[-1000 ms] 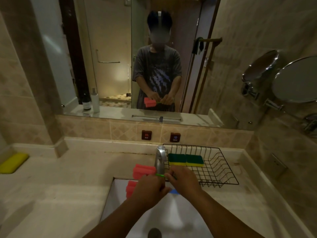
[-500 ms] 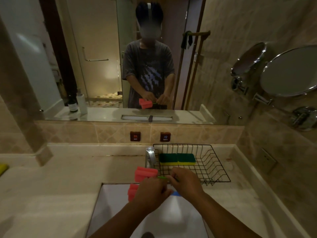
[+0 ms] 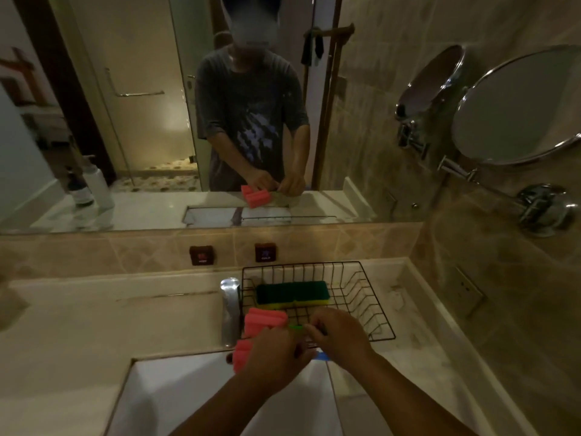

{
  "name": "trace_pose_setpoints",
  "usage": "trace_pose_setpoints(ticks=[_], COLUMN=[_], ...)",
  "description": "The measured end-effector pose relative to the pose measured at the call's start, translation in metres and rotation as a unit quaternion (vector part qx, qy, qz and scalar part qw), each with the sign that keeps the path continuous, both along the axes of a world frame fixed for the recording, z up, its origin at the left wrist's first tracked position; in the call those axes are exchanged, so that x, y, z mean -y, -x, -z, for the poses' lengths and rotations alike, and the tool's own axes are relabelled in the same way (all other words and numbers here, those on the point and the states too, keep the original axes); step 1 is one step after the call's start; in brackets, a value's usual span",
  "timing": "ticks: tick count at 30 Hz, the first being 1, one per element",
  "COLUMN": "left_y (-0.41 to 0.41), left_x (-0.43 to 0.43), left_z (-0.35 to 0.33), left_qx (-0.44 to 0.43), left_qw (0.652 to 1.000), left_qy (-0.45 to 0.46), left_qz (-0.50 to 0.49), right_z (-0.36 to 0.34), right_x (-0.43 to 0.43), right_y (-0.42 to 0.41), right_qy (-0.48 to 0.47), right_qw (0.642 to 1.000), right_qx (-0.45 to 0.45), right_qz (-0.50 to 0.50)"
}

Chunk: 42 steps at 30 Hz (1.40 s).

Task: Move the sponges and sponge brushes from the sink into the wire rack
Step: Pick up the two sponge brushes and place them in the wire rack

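Both my hands hold pink sponge brushes above the sink's far edge. My left hand (image 3: 272,354) grips them near the heads: one pink head (image 3: 265,320) sticks up beside the tap, a second pink head (image 3: 242,354) shows lower left. My right hand (image 3: 338,336) pinches a green handle (image 3: 295,327); a blue handle tip (image 3: 320,356) pokes out below it. The black wire rack (image 3: 369,297) stands on the counter just behind my hands, with two green-and-yellow sponges (image 3: 292,294) lying in its back part. The white sink (image 3: 176,401) lies below my arms.
A chrome tap (image 3: 231,309) rises left of the rack, touching distance from the pink heads. A wall mirror runs behind the counter. A round swing-arm mirror (image 3: 518,105) juts from the right wall. Two dark wall buttons (image 3: 234,254) sit above the rack.
Both hands have carried the brushes to the right, from left of the tap to over the rack's front left corner. The view has tilted down and closer.
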<state>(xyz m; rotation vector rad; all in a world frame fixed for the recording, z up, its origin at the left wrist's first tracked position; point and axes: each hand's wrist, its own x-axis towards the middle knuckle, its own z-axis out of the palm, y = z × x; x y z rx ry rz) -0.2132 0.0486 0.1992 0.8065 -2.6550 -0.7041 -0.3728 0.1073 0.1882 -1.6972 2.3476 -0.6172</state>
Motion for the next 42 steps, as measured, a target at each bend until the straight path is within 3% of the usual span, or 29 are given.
trace_pose_setpoints(ticks=[6,23,28,33,38,41,42], left_y=[0.033,0.090,0.092,0.099,0.104,0.105,0.105], left_x=[0.013,0.063,0.072,0.078,0.078,0.078,0.079], left_z=[0.023,0.069,0.087,0.102,0.104,0.107,0.110], left_qx=[0.017,0.034,0.024,0.068,0.112,0.129,0.136], left_qw=[0.999,0.999,0.999,0.997,0.992,0.990,0.988], left_qy=[0.029,-0.012,-0.036,-0.040,-0.055,-0.061,-0.069], left_qz=[0.001,-0.041,-0.031,-0.007,0.006,-0.003,-0.010], right_z=[0.023,0.074,0.092,0.101,0.111,0.117,0.119], right_x=[0.010,0.082,0.094,0.100,0.097,0.100,0.102], right_y=[0.033,0.096,0.098,0.105,0.110,0.107,0.107], right_qy=[-0.008,-0.047,-0.089,-0.158,-0.141,-0.138,-0.142], right_qw=[1.000,0.992,0.978,0.975,0.979,0.976,0.978], right_qx=[0.003,0.056,0.142,0.112,0.051,0.125,0.106], right_qz=[-0.010,-0.105,-0.125,-0.110,-0.140,-0.113,-0.106])
